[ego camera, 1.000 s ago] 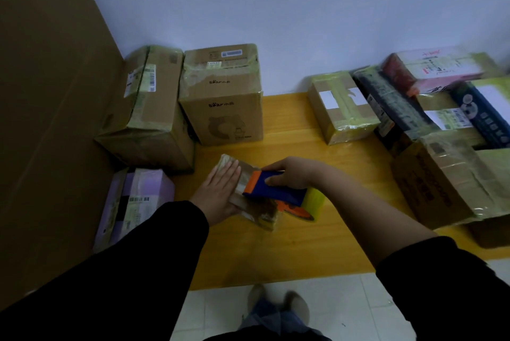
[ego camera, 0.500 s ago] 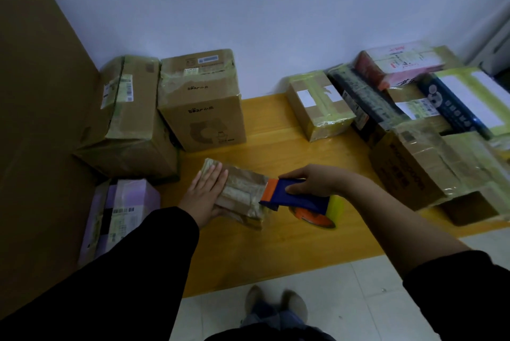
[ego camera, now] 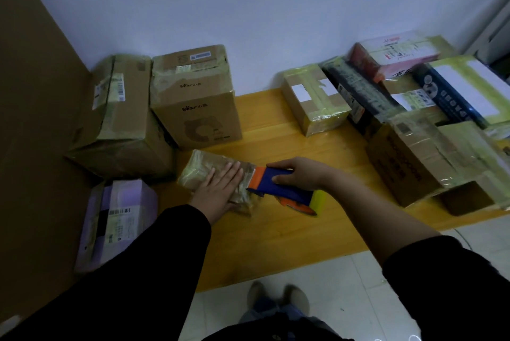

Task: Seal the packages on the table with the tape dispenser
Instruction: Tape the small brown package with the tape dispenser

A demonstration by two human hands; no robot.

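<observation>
A small flat package (ego camera: 204, 168) wrapped in yellowish tape lies on the wooden table (ego camera: 276, 230) near its middle. My left hand (ego camera: 219, 189) presses flat on top of it with straight fingers. My right hand (ego camera: 299, 175) grips the blue and orange tape dispenser (ego camera: 278, 186), whose orange front end touches the package's right edge. The yellow tape roll (ego camera: 317, 201) sits at the dispenser's rear, just above the table.
Two large cardboard boxes (ego camera: 121, 120) (ego camera: 196, 97) stand at the back left against the wall. A purple box (ego camera: 118, 219) lies at the left front. Several taped packages (ego camera: 414, 109) crowd the right side. A brown board (ego camera: 33, 120) lines the left. Tiled floor and my feet (ego camera: 276, 296) lie below the table edge.
The dispenser has slid right, off the package top to its right edge. My left hand stays pressed on the package. The camera view shifted slightly.
</observation>
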